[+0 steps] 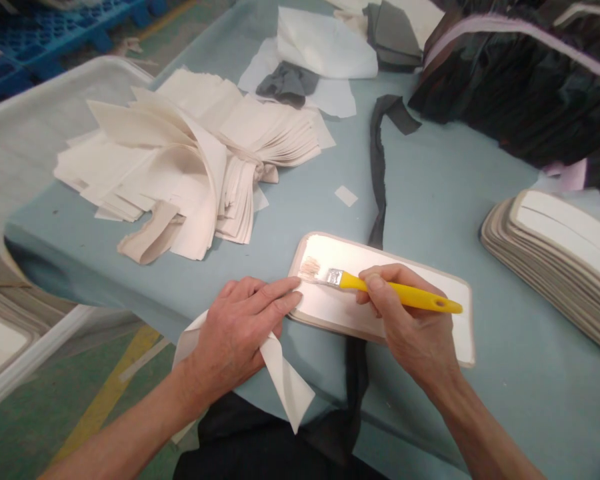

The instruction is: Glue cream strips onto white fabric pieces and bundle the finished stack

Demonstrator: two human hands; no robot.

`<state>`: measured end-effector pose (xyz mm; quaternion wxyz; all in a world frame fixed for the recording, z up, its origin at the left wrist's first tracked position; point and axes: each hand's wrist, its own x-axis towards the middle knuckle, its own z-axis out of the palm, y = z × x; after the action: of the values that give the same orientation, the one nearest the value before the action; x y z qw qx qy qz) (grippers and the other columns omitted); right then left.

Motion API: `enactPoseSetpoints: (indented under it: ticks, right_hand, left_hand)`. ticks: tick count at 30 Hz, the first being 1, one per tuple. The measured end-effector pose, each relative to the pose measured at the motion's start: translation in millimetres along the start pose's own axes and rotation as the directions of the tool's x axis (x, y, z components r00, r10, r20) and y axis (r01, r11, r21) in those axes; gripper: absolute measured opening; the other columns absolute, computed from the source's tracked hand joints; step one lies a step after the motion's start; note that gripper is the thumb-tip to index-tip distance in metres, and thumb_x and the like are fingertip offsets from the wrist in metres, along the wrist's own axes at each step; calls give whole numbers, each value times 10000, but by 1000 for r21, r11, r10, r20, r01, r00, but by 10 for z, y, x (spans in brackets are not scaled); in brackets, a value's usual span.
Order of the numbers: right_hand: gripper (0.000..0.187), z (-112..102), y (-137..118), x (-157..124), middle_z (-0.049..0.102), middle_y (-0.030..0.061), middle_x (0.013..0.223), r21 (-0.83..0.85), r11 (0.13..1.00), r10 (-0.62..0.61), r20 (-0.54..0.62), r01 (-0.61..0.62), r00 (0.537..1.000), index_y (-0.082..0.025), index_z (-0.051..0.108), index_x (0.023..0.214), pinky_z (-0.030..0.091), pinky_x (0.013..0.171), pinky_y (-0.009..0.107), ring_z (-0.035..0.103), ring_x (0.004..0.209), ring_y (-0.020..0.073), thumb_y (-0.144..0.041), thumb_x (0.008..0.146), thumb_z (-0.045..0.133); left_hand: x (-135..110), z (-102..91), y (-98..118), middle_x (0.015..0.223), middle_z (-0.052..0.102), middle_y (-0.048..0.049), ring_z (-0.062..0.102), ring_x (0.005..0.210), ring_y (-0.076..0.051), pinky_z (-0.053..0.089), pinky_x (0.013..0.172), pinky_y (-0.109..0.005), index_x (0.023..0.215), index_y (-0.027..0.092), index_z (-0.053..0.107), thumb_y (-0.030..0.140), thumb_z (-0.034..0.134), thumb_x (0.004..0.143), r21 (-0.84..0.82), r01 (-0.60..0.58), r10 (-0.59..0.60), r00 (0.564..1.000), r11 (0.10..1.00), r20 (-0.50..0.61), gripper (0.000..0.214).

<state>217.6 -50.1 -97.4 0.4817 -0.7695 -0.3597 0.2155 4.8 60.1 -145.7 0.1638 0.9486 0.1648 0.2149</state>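
My right hand (410, 320) is closed around a yellow-handled brush (405, 297), whose pale bristles rest on the left end of a flat white panel (430, 280) with a beige rim. My left hand (243, 327) lies on the table at the panel's left edge, fingers stretched together and touching that edge. A white fabric strip (285, 380) runs under my left hand and hangs over the table's front edge; whether the hand grips it is unclear.
A fanned heap of cream fabric pieces (190, 153) lies at the back left of the pale blue table (460, 200). A stack of similar rimmed panels (555, 253) sits right. A dark strip (377, 173) runs behind the panel. Black fabric (520, 80) is piled far right.
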Motion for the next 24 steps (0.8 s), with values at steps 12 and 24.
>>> enactPoseSetpoints:
  ticks: [12,24]
  right_hand:
    - [260,-513,66,22,689,-1,649,-126,991,50,-14,-51,999,-222,673,658,462,556,255,619,608,154,-372,867,637]
    - [271,-1224,387,-52,653,1,635,-146,981,124,-43,-129,991,-206,681,683,426,558,267,557,592,146,-398,875,666]
  left_hand:
    - [-18,22,-65,1418,719,-70,656,998,-264,454,844,-427,1323,216,628,119,557,978,37,-6,5,1000,999,21,366]
    - [25,-10,-106,1378,748,-59,715,1002,-294,481,877,-445,1380,342,645,203,581,992,22,14,-14,1000,1000,19,417]
